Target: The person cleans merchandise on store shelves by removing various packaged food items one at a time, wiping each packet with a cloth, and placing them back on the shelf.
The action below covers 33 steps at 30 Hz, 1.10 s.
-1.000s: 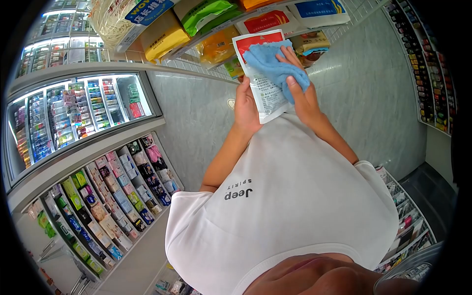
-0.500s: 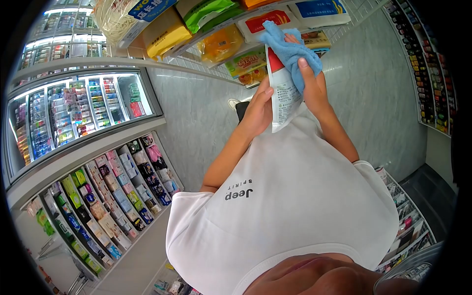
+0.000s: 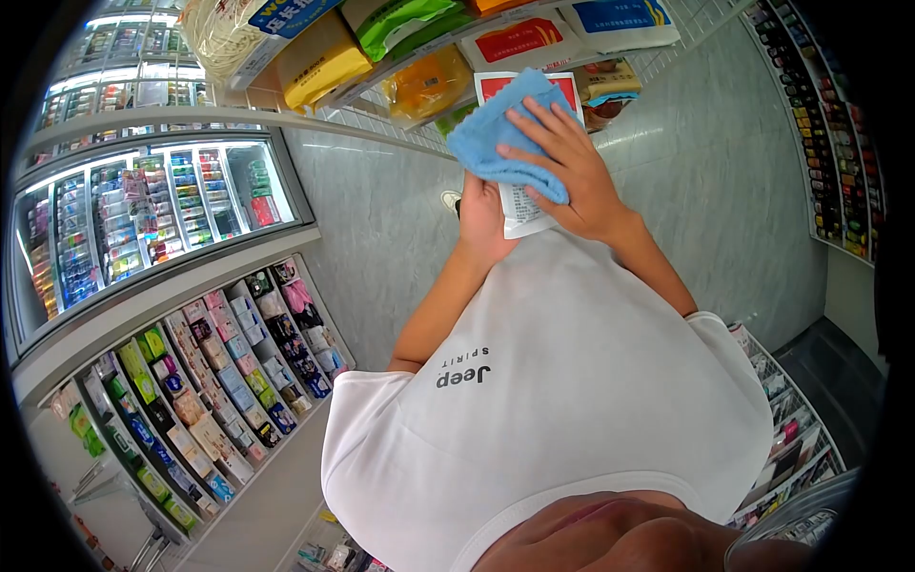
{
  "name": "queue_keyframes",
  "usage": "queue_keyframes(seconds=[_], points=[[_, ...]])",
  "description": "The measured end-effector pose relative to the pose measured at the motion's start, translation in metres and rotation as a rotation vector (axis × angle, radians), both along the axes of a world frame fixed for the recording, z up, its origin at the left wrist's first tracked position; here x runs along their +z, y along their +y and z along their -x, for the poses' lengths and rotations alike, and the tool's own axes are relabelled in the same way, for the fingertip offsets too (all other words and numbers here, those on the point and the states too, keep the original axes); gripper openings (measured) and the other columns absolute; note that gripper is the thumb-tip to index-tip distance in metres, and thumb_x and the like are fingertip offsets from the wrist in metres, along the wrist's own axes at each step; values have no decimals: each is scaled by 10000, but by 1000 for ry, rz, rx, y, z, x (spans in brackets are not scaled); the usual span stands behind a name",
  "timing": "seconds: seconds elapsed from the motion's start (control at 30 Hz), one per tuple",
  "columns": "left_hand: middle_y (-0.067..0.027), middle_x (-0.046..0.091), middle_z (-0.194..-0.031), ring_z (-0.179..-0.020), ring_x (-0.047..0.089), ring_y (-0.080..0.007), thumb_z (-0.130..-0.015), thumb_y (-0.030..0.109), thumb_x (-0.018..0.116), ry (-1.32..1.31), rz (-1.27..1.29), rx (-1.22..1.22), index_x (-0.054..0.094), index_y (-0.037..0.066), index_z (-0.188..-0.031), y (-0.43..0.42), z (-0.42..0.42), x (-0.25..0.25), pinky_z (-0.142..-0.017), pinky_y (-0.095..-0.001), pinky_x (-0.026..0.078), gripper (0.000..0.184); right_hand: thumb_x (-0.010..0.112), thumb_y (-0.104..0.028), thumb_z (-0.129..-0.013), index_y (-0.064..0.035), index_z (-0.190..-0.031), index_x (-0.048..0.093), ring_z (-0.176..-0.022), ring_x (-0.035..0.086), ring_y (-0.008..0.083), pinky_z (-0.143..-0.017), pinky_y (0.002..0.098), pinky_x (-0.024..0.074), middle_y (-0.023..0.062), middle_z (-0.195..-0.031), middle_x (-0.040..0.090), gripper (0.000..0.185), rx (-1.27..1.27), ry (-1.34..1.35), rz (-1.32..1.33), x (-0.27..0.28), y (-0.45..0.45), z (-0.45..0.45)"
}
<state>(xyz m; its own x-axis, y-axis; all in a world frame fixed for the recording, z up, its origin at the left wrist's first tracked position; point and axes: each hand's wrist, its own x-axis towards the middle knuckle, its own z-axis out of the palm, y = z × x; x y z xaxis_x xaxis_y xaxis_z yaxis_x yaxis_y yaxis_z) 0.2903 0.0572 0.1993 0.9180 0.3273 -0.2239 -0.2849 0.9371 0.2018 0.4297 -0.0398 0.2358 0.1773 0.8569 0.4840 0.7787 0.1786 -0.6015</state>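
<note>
A light blue cloth (image 3: 505, 129) is spread across a white packet (image 3: 525, 212) with a red-bordered top. My right hand (image 3: 577, 176) lies over the cloth, fingers spread and pressing it against the packet's face. From the left side, my left hand (image 3: 484, 224) grips the packet near its lower edge; its fingers go behind the packet and are partly hidden. Small printed text shows on the packet's lower part, while the cloth hides its middle.
Just beyond my hands, a wire shelf holds a red-and-white bag (image 3: 519, 40), a blue-and-white bag (image 3: 621, 21) and yellow packets (image 3: 324, 71). A lit drinks cooler (image 3: 152, 214) and a rack of small goods (image 3: 219, 381) stand left. Bottle shelves (image 3: 820, 124) are at right.
The cloth, bunched around the packet's upper right edge before, now lies spread over its front. My right hand has turned palm down onto it, and the packet now faces me more squarely.
</note>
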Motion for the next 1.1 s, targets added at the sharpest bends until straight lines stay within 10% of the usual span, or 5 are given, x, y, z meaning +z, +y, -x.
queue_keyframes(seconds=[0.57,0.93,1.1], points=[[-128,543,-1352,-1233,530,-283,-994,462,351,120,123,39,475,70,-1369,19,0,-22,-1074,-416,407,557,617,-167,-818,-172,-1210,658,-1392,380,283,-1165,510,235,44,-1418,521,395,215,-6,156,-6,-17,15],[-114,487,-1412,-1274,494,-292,-987,289,340,79,35,45,406,78,-1420,10,-7,-7,-1099,-463,362,486,460,-215,-990,-29,-1358,533,-1418,324,301,-1164,404,208,131,-1494,418,419,-79,617,86,-34,-10,7],[-96,398,-1481,-1348,417,-263,-965,144,433,224,-401,47,251,80,-1495,3,-10,-4,-1101,-422,369,565,404,-231,-1025,56,-1385,455,-1360,391,219,-1137,337,257,152,-1463,443,464,-82,1177,11,-33,-7,11]])
